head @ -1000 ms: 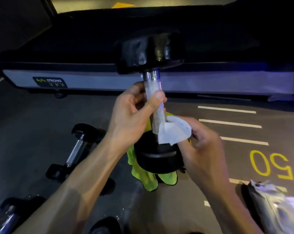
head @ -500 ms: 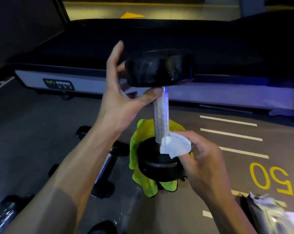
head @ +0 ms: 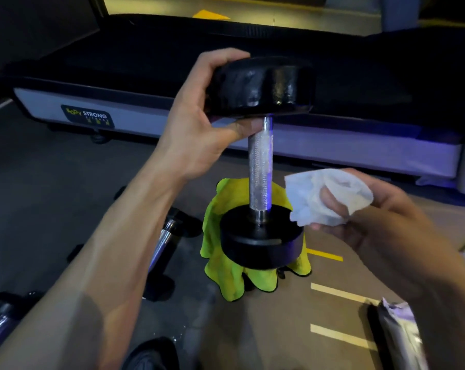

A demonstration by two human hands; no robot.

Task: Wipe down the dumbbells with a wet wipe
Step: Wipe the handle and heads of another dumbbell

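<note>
Our left hand curls around the top head of the upright dumbbell, standing on a yellow cloth. Our right hand pinches the wet wipe, just right of the vertical handle, apart from it and nearer.

Both hands raised, fingers curled

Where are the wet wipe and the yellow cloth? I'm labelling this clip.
wet wipe (head: 330,198), head view, middle of the crumpled sheet.
yellow cloth (head: 226,273), head view, fold below the lower weight.
</note>
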